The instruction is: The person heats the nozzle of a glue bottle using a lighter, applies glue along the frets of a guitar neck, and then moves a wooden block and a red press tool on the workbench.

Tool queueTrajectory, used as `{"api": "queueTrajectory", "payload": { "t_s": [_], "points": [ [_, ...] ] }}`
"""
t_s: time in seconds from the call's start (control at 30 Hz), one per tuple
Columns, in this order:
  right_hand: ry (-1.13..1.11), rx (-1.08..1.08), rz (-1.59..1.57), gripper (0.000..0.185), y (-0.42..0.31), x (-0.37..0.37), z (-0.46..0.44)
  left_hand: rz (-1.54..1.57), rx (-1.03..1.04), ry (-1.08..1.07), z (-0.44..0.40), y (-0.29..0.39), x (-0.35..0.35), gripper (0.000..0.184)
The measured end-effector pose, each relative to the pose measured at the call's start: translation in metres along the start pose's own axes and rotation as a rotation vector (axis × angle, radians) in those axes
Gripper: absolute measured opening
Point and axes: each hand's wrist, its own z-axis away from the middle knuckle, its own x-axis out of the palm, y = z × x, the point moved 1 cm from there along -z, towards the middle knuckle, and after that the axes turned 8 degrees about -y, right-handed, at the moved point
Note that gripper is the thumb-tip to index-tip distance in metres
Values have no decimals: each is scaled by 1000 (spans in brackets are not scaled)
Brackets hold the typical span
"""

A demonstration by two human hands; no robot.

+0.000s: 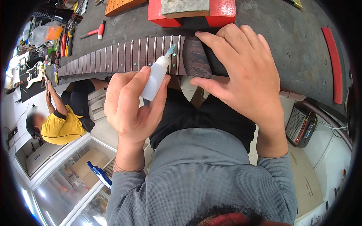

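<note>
A guitar neck (124, 56) with a dark fretboard and metal frets lies across the bench, its plain dark end piece (197, 60) toward the right. My left hand (130, 100) grips a small white squeeze bottle (155, 79), tilted with its thin bluish nozzle over the frets near that end. Whether the tip touches the fretboard I cannot tell. My right hand (243, 69) has its fingers spread around the end piece, index finger at the far edge and thumb at the near edge.
Behind the neck stands a red support block (220, 13) with a wooden top. A small red-headed hammer (101, 30) and other tools lie at the left. A red strip (332, 66) is on the right. A person in a yellow shirt (62, 126) sits farther left.
</note>
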Motion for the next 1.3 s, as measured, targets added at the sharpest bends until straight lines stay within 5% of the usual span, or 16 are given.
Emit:
{"api": "queueTrajectory", "payload": {
  "t_s": [1.17,1.3],
  "points": [
    [64,-20,65,74,-7,2,0,10,37,-25,31,14,-17,51],
    [-110,35,56,69,-10,-14,0,13,31,-20,35,16,-19,50]
  ]
}}
